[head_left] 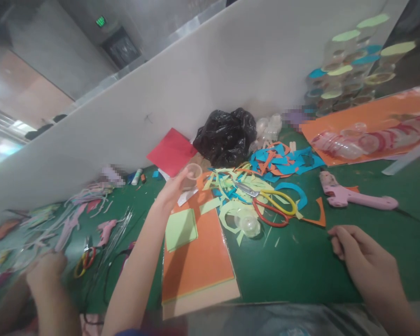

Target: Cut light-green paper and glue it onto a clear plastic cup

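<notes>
My left hand (175, 189) reaches over the paper stack and grips a small clear plastic cup (195, 172) by its side. Below it lie orange sheets (203, 261) with a pale green square pad (181, 228) on top. My right hand (367, 261) rests near the table's right front, fingers curled closed, with nothing visible in them. Beyond it lies a pink glue gun (360, 198). Between my hands, scissors (275, 205) with red and yellow handles lie on green paper scraps (227, 186), beside a clear plastic piece (248, 224).
A black plastic bag (227, 135) and red paper (171, 151) sit against the white partition (126, 116). Blue and orange scraps (283, 161) lie behind the scissors. At right, plastic cups (339, 86) stand stacked. Another person's hands (49, 270) work at left, near a second glue gun (107, 231).
</notes>
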A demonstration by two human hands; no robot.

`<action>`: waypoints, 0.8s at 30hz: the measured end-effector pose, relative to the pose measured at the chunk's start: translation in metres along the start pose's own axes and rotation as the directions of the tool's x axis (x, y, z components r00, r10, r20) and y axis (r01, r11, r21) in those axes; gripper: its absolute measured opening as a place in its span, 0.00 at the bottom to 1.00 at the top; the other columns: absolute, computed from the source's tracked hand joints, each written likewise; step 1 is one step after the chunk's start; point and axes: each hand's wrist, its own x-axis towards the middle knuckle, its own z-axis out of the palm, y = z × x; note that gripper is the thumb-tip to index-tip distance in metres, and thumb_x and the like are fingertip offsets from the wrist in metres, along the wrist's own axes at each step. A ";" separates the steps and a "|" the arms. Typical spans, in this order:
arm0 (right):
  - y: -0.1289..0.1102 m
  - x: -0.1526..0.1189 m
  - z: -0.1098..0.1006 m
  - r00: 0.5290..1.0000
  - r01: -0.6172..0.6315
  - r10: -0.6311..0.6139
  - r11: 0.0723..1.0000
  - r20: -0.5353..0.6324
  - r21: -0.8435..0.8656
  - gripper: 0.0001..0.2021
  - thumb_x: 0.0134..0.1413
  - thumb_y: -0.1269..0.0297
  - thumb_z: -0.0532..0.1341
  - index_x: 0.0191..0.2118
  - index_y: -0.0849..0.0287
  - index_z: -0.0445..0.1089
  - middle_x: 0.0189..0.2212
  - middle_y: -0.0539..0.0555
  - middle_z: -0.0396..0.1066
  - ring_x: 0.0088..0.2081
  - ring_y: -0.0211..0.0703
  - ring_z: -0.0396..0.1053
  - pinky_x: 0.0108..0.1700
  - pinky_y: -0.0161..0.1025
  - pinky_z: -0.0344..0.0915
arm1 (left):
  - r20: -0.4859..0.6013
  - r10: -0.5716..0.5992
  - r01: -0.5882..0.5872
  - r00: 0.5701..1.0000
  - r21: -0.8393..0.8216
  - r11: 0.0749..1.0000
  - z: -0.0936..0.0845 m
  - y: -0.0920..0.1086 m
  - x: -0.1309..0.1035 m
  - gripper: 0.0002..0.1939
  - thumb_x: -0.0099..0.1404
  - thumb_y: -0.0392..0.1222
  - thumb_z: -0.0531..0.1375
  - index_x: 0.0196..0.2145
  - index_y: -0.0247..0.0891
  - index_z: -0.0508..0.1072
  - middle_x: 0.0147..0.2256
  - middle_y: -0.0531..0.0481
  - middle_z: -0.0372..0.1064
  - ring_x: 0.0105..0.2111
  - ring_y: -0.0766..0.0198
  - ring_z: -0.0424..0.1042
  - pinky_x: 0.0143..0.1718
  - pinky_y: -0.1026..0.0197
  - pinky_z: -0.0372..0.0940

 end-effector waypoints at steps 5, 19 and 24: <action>-0.003 -0.001 0.000 1.000 -0.011 0.011 1.000 0.000 0.003 0.16 0.49 0.47 0.59 0.28 0.55 0.67 0.19 0.48 0.61 0.23 0.39 0.57 0.22 0.36 0.53 | 0.311 0.109 -0.092 0.944 -0.070 0.993 0.012 -0.002 -0.044 0.23 0.56 0.60 0.68 0.36 0.37 0.82 0.51 0.42 0.77 0.60 0.46 0.68 0.60 0.52 0.63; 0.012 0.002 -0.002 0.998 0.054 -0.056 0.997 0.043 0.054 0.14 0.56 0.51 0.59 0.29 0.56 0.69 0.20 0.48 0.60 0.23 0.38 0.57 0.24 0.37 0.53 | 0.413 0.105 -0.068 0.904 -0.104 0.992 0.034 -0.028 -0.107 0.20 0.57 0.62 0.67 0.38 0.46 0.83 0.57 0.49 0.73 0.66 0.46 0.59 0.69 0.47 0.49; 0.009 0.000 -0.001 0.998 0.047 -0.049 0.998 0.048 0.052 0.15 0.57 0.50 0.59 0.30 0.56 0.69 0.21 0.49 0.60 0.23 0.39 0.57 0.23 0.37 0.52 | 0.330 0.133 -0.137 0.935 -0.011 0.990 0.036 -0.028 -0.114 0.19 0.53 0.62 0.69 0.37 0.49 0.82 0.57 0.48 0.71 0.66 0.44 0.59 0.67 0.45 0.53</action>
